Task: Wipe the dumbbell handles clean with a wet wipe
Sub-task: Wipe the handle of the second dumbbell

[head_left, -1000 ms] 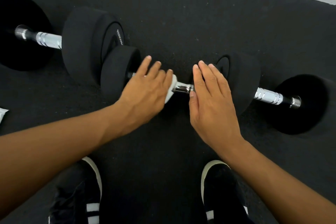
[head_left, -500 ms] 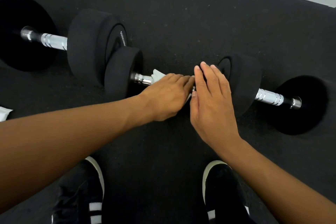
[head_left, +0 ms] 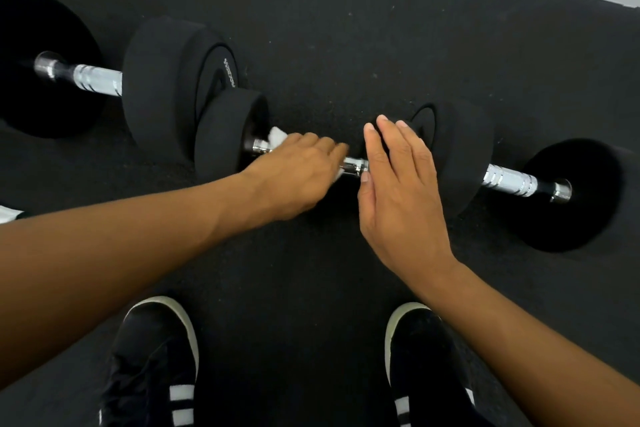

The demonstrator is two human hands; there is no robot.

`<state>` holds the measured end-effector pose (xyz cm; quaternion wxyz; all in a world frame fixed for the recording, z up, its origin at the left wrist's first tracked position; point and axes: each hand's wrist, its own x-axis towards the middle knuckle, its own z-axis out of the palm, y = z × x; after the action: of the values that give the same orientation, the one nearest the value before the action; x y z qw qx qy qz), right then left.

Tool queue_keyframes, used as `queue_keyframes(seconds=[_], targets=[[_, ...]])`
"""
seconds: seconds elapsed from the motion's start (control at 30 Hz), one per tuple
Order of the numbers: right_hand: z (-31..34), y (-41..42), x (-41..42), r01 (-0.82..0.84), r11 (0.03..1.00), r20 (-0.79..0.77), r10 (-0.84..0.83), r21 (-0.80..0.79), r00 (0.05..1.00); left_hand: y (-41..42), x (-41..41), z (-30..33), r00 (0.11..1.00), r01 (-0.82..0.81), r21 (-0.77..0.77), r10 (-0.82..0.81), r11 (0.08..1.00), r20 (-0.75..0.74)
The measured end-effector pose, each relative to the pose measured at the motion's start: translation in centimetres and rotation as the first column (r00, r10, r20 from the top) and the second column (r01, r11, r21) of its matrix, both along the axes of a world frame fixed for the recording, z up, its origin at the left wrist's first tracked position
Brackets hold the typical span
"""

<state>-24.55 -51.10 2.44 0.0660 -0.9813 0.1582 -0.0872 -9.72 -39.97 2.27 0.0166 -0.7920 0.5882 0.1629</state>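
Wipe (head_left: 276, 137) seemingly bunched under left hand (head_left: 298, 177) grip on handle (head_left: 355, 166); right hand (head_left: 398, 191) flat.

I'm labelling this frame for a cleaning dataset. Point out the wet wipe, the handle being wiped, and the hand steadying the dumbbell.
wet wipe (head_left: 276, 136): head view, white corner above the left hand.
handle (head_left: 355, 165): head view, chrome stretch between the hands.
right hand (head_left: 403, 198): head view, back of the hand.

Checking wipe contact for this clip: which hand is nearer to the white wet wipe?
Left. The left hand is curled over the wet wipe on the middle dumbbell's handle; the right hand rests flat against that dumbbell's right weight, clear of the wipe.
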Motion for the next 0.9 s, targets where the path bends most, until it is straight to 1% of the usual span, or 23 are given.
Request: queue_keyframes(seconds=[0.07, 0.1, 0.2, 0.3, 0.37, 0.5, 0.57, 0.6, 0.67, 0.77, 0.83, 0.9], targets=[[0.0, 0.1, 0.1, 0.006, 1.000, 0.008, -0.006, 0.003, 1.000, -0.7, -0.6, -0.2, 0.996, 0.085, -0.047, -0.086, 0.995, -0.038], [0.0, 0.0, 0.1, 0.007, 1.000, 0.010, -0.007, -0.001, 1.000, -0.8, -0.7, -0.3, 0.994, 0.101, -0.059, -0.104, 0.993, -0.043], [0.0, 0.0, 0.1, 0.004, 1.000, 0.008, -0.004, -0.012, 1.000, 0.3, -0.2, 0.3, 0.997, 0.077, -0.057, -0.078, 0.995, -0.011], [0.0, -0.1, 0.0, -0.011, 1.000, 0.003, 0.011, -0.015, 1.000, 1.9, 0.4, 1.4, 0.990, -0.066, 0.096, 0.054, 0.993, 0.127], [0.0, -0.2, -0.1, -0.011, 1.000, 0.003, 0.011, -0.021, 1.000, 2.2, -0.2, 1.7, 0.975, -0.113, 0.157, 0.078, 0.981, 0.209], [-0.2, -0.1, -0.1, -0.007, 1.000, 0.013, 0.007, -0.021, 1.000, 2.7, -0.6, 1.8, 0.923, -0.156, 0.138, 0.095, 0.978, 0.373], [-0.3, -0.2, -0.1, -0.011, 1.000, 0.021, 0.012, -0.026, 1.000, 2.6, -0.8, 2.0, 0.905, -0.201, 0.159, 0.122, 0.966, 0.407], [-0.3, -0.2, -0.1, -0.011, 1.000, 0.024, 0.012, -0.028, 1.000, 2.2, -0.9, 2.3, 0.908, -0.223, 0.178, 0.138, 0.959, 0.395], [-0.3, -0.1, -0.1, -0.014, 0.999, 0.023, 0.015, -0.028, 1.000, 1.1, -0.8, 3.1, 0.936, -0.241, 0.182, 0.179, 0.953, 0.301], [-0.2, -0.2, -0.1, -0.016, 0.999, 0.014, 0.017, -0.028, 1.000, -0.6, -0.1, 3.1, 0.965, -0.205, 0.070, 0.190, 0.976, 0.183], [-0.2, -0.2, 0.0, -0.017, 1.000, 0.014, 0.017, -0.021, 1.000, -1.2, -0.5, 2.8, 0.984, -0.123, 0.038, 0.117, 0.992, 0.132], [-0.2, -0.2, 0.1, -0.013, 1.000, 0.023, 0.013, -0.011, 1.000, -1.2, -1.6, 2.4, 0.995, 0.000, -0.011, 0.001, 1.000, 0.102]])
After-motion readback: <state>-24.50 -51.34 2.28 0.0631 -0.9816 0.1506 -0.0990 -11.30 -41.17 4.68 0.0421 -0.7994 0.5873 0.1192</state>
